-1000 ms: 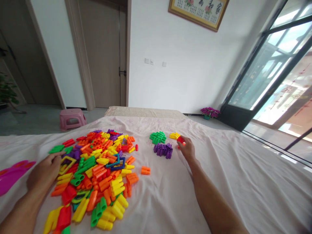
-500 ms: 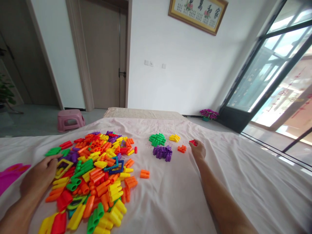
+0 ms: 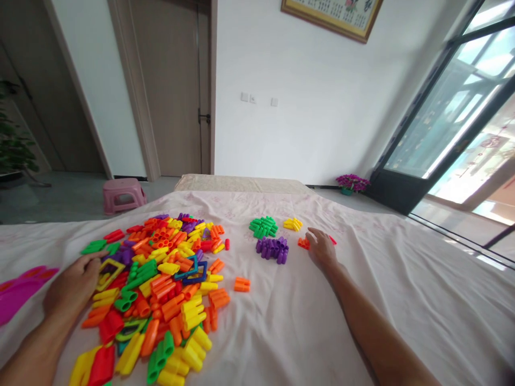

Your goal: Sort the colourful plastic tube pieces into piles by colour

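Note:
My left hand (image 3: 74,281) rests at the left edge of a big mixed heap of plastic building pieces (image 3: 161,284). Its fingers are curled beside a yellow square frame (image 3: 109,274) and close to green pieces (image 3: 94,246); whatever they may hold is hidden. On the right, my right hand (image 3: 323,251) is palm down with fingers stretched out, partly covering orange pieces (image 3: 303,243). A red piece (image 3: 333,240) lies on the cloth just beyond it. Nearby are small groups of green pieces (image 3: 263,227), purple pieces (image 3: 272,250) and yellow pieces (image 3: 293,224).
A lone orange piece (image 3: 242,284) lies between the heap and the groups. A pink plastic object (image 3: 24,295) is at the far left of the cloth (image 3: 289,332). Behind are a pink stool (image 3: 124,195), a door (image 3: 169,91) and a potted purple plant (image 3: 352,183).
My right hand has let go of the red piece, which now lies on the cloth, and has shifted left over the orange pieces. My left hand stays at the heap; the view has tilted slightly.

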Motion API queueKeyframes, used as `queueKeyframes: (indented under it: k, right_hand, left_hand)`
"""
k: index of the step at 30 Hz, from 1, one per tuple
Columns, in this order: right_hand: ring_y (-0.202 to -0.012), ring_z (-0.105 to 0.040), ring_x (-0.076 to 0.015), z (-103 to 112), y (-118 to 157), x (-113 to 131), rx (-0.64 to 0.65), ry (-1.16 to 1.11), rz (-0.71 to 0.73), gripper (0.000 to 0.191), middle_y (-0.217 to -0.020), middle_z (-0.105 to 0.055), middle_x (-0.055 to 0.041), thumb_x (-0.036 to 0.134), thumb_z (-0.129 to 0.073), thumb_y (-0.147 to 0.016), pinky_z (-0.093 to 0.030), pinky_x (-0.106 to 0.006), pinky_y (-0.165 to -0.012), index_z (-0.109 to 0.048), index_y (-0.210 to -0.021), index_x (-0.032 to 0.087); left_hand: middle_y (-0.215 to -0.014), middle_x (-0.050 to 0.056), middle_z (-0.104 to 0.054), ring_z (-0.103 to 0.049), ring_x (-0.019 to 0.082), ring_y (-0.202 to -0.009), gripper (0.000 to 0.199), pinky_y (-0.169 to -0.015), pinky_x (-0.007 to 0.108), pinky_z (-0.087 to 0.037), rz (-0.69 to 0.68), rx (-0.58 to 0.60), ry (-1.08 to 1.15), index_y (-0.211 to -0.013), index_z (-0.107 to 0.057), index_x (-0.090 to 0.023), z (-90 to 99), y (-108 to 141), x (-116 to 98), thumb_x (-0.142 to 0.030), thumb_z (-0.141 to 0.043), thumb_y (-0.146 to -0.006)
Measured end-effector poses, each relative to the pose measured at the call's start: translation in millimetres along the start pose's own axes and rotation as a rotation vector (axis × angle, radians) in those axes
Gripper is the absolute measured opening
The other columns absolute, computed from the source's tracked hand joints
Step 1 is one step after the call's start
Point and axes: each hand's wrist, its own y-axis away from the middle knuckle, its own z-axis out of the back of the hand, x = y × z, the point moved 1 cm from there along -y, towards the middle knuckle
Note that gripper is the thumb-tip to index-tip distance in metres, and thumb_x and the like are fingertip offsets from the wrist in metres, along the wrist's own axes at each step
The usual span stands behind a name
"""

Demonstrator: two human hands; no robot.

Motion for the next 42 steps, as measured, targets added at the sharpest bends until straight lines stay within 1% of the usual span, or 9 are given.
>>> queueKeyframes:
  k: [4,8,13,16,18,25,29,34,42]
  right_hand:
    - [-0.118,-0.061,-0.0256,-15.6,7.6,17.9,0.221,-0.06,0.141,0.044,-0.127,-0.068,-0.0105,0.045,-0.04,-0.098,-0.043,-0.041,-0.105,-0.069,-0.122,0.021]
    - [-0.122,-0.059,-0.0251,-20.2,12.1,22.4,0.218,-0.094,0.175,0.046,-0.13,-0.067,-0.0114,0.045,-0.038,-0.099,-0.041,-0.04,-0.108,-0.068,-0.122,0.019]
    - [-0.116,-0.061,-0.0263,-0.7,12.6,35.4,-0.108,-0.171,0.134,0.044,-0.121,-0.069,-0.0131,0.044,-0.039,-0.098,-0.044,-0.044,-0.105,-0.07,-0.115,0.017]
    - [-0.109,-0.062,-0.0257,19.9,18.7,66.3,-0.326,-0.256,0.21,0.039,-0.114,-0.07,-0.0116,0.04,-0.04,-0.099,-0.047,-0.046,-0.099,-0.07,-0.112,0.019]
    - [-0.105,-0.063,-0.0247,30.8,28.7,98.9,-0.357,-0.344,0.331,0.032,-0.11,-0.07,-0.0105,0.037,-0.044,-0.099,-0.049,-0.045,-0.097,-0.07,-0.109,0.02]
    - [-0.106,-0.065,-0.0213,16.5,80.7,220.5,0.286,-0.408,0.706,0.027,-0.114,-0.072,-0.0084,0.02,-0.051,-0.097,-0.052,-0.038,-0.093,-0.067,-0.118,0.022]
    - [-0.12,-0.06,-0.022,-11.7,101.1,261.0,0.453,-0.388,0.799,0.04,-0.13,-0.067,-0.0099,0.013,-0.051,-0.094,-0.048,-0.039,-0.103,-0.061,-0.132,0.021]
    - [-0.117,-0.061,-0.0221,-36.4,110.7,281.6,0.499,-0.352,0.747,0.039,-0.129,-0.067,-0.0105,0.013,-0.055,-0.093,-0.046,-0.036,-0.103,-0.063,-0.13,0.019]
    - [-0.105,-0.064,-0.0209,-38.1,109.7,270.4,0.502,-0.342,0.584,0.028,-0.112,-0.073,-0.0099,0.026,-0.053,-0.098,-0.046,-0.031,-0.095,-0.07,-0.119,0.019]
  left_hand:
    - [-0.118,0.009,-0.071,-0.066,0.028,-0.088,0.055,-0.068,0.032,-0.045,0.103,0.017,0.024,-0.131,-0.063,-0.029,8.9,7.3,-13.3,-0.051,-0.027,-0.095]
    - [-0.115,0.011,-0.07,-0.065,0.028,-0.09,0.056,-0.068,0.032,-0.044,0.103,0.027,0.035,-0.132,-0.063,-0.028,11.7,9.9,-16.7,-0.051,-0.028,-0.096]
    - [-0.119,0.01,-0.07,-0.064,0.027,-0.09,0.055,-0.067,0.031,-0.042,0.085,0.023,0.052,-0.133,-0.062,-0.027,8.6,9.0,-13.2,-0.049,-0.028,-0.097]
    - [-0.121,0.009,-0.07,-0.065,0.027,-0.091,0.053,-0.066,0.03,-0.042,0.075,0.0,0.045,-0.131,-0.064,-0.029,6.4,8.5,-11.7,-0.049,-0.028,-0.097]
    - [-0.122,0.008,-0.071,-0.065,0.027,-0.09,0.052,-0.066,0.03,-0.042,0.071,-0.014,0.04,-0.13,-0.065,-0.03,5.9,8.8,-11.8,-0.048,-0.028,-0.097]
    - [-0.118,0.008,-0.072,-0.065,0.026,-0.087,0.051,-0.062,0.029,-0.041,0.07,-0.016,0.06,-0.128,-0.065,-0.029,7.3,10.5,-13.7,-0.048,-0.029,-0.097]
    - [-0.118,0.008,-0.071,-0.065,0.026,-0.086,0.052,-0.062,0.029,-0.04,0.063,-0.01,0.066,-0.129,-0.064,-0.03,5.6,9.1,-11.2,-0.049,-0.028,-0.097]
    - [-0.12,0.008,-0.071,-0.065,0.027,-0.087,0.052,-0.062,0.03,-0.041,0.073,-0.001,0.066,-0.129,-0.064,-0.031,4.7,7.3,-9.5,-0.05,-0.028,-0.096]
    - [-0.115,0.01,-0.072,-0.066,0.028,-0.084,0.054,-0.064,0.032,-0.044,0.045,-0.006,0.063,-0.128,-0.065,-0.028,3.0,5.1,-6.9,-0.051,-0.028,-0.096]
